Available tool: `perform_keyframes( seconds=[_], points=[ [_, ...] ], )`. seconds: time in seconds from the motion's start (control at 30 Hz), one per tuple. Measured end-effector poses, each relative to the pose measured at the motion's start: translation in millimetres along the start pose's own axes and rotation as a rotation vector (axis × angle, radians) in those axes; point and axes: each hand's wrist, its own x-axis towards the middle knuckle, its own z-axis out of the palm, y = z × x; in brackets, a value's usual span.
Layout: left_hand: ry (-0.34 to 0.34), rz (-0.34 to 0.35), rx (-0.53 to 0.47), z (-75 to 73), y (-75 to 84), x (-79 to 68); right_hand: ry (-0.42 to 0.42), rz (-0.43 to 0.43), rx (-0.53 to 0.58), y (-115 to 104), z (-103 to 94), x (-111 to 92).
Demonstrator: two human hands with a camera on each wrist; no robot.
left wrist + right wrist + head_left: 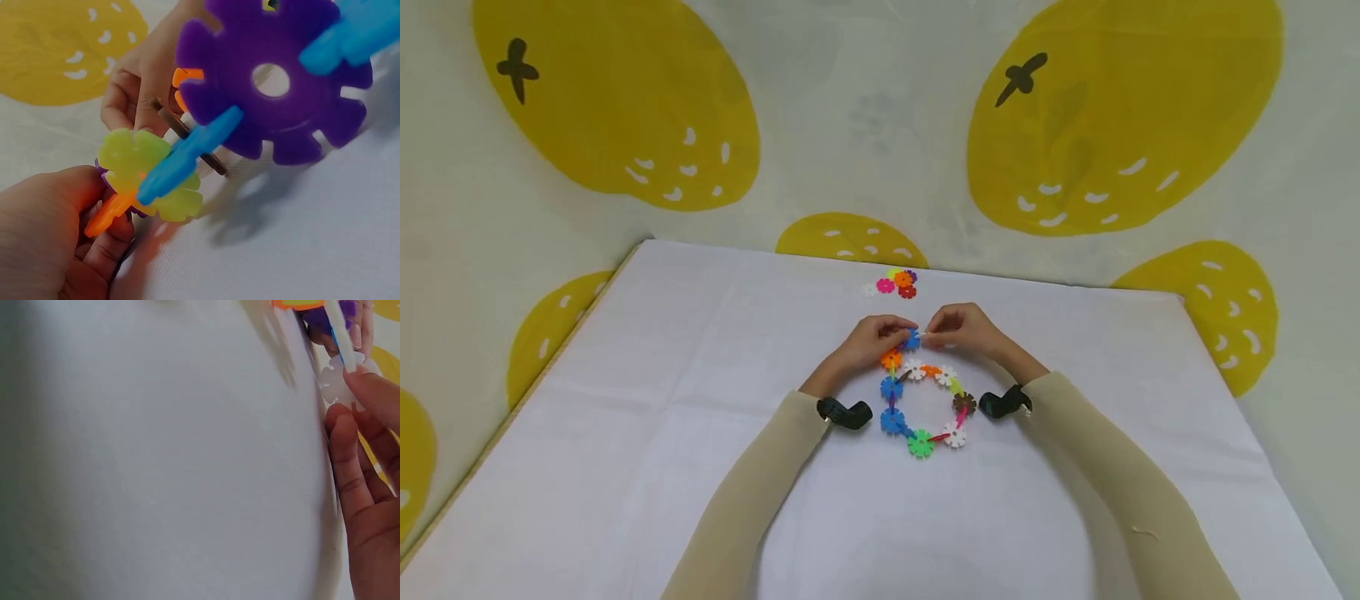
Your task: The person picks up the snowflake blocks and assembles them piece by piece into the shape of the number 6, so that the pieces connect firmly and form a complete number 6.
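Note:
A ring of notched plastic snowflake discs, with a green disc (921,443) at its near side, lies on the table. From its left side a short tail runs away from the body through an orange disc (891,360) to a blue disc (912,339). My left hand (877,340) pinches the tail at a purple disc (320,319) beside the blue one. Between thumb and fingers, my right hand (962,327) holds a white disc (340,384) right at the blue disc. In the left wrist view, a large purple disc (219,81) of the chain looms close.
Beyond the hands lies a small group of loose discs, among them a pink disc (885,286), a red disc (907,292) and a white disc (869,290). A white cloth covers the table (625,400). Behind it hangs a curtain (865,125) with yellow fruit shapes.

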Motion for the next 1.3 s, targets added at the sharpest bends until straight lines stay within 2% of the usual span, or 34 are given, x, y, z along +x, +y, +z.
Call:
perform_keyframes(
  seconds=[0.17, 0.27, 0.5, 0.77, 1.0, 1.3],
  points=[
    [0.011, 0.009, 0.008, -1.0, -0.2, 0.1, -0.009, -0.027, -0.073, 4, -7.2, 2],
    [0.033, 0.01, 0.008, -2.8, -1.0, -0.3, 0.017, -0.028, -0.093, 4, -9.8, 5],
    [0.05, 0.007, -0.016, -5.7, -2.6, -0.6, 0.112, 0.03, -0.061, 2, -7.1, 21],
    [0.035, 0.019, -0.023, -4.1, -4.4, 1.6, 0.132, 0.087, -0.044, -4, -5.9, 40],
    [0.029, 0.031, -0.016, -4.4, -3.9, 2.0, 0.201, 0.212, 0.012, -6, -5.3, 58],
    [0.025, 0.033, -0.025, -4.5, -6.6, 2.0, 0.246, 0.279, -0.078, -9, -3.0, 66]
  ],
)
